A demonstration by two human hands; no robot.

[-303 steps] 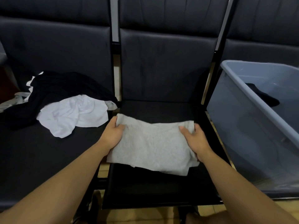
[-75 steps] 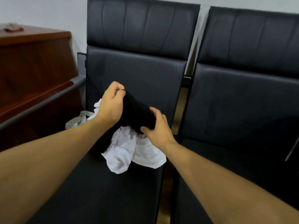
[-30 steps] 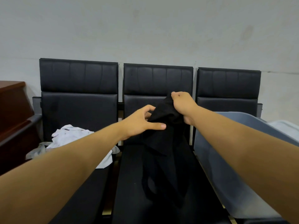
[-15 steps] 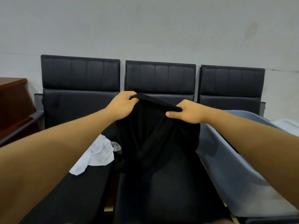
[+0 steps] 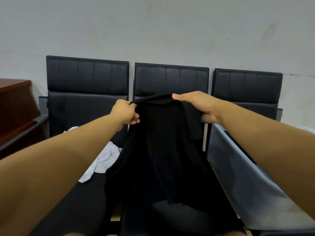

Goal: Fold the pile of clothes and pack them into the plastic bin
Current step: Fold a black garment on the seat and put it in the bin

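Now we've spread the black garment (image 5: 163,150) wider vs. 0.5 s ago: left hand (image 5: 125,114) & right hand (image 5: 199,105) each pinch its top edge above the bench's (image 5: 81,193) middle seat, ready to lay flat; bin (image 5: 252,184) at right end.

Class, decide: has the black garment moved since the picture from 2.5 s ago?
Yes. The black garment left the left seat's white cloth and now hangs over the middle seat.
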